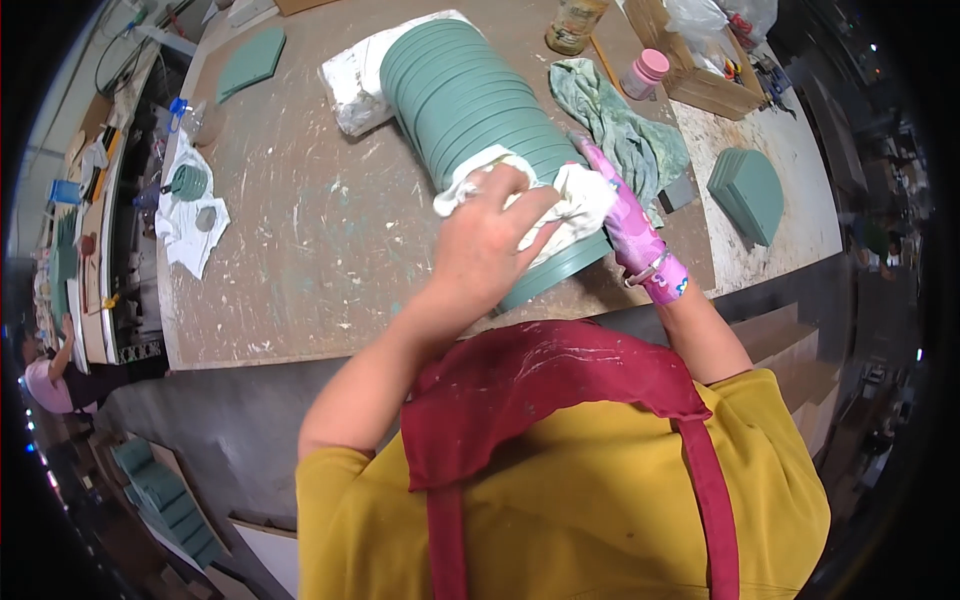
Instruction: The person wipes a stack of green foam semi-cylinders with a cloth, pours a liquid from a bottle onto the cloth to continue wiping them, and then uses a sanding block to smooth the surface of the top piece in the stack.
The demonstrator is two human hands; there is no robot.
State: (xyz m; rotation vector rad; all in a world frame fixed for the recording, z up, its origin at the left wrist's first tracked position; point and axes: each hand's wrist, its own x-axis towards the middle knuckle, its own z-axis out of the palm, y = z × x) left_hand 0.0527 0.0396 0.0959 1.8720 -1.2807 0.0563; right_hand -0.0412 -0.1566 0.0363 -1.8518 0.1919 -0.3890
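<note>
A long row of green, round-edged plates (pixel 470 90) lies stacked on its side across the worktable. My left hand (pixel 490 235) is closed on a crumpled white cloth (pixel 580 210), pressing it onto the near part of the row. Along the right side of the plates rests my right hand (pixel 628 215) in a pink patterned glove, its fingers stretched out and flat against their edges. The cloth reaches across to the glove. At its far end the row leans against a white wrapped bundle (pixel 350 80).
A greenish rag (pixel 630 130), a pink bottle (pixel 645 73), a jar (pixel 575 25) and a cardboard box (pixel 700 85) stand right of the row. More green plates (pixel 748 195) lie at the right, others (pixel 252 62) far left. Another person (pixel 62 380) is at the left.
</note>
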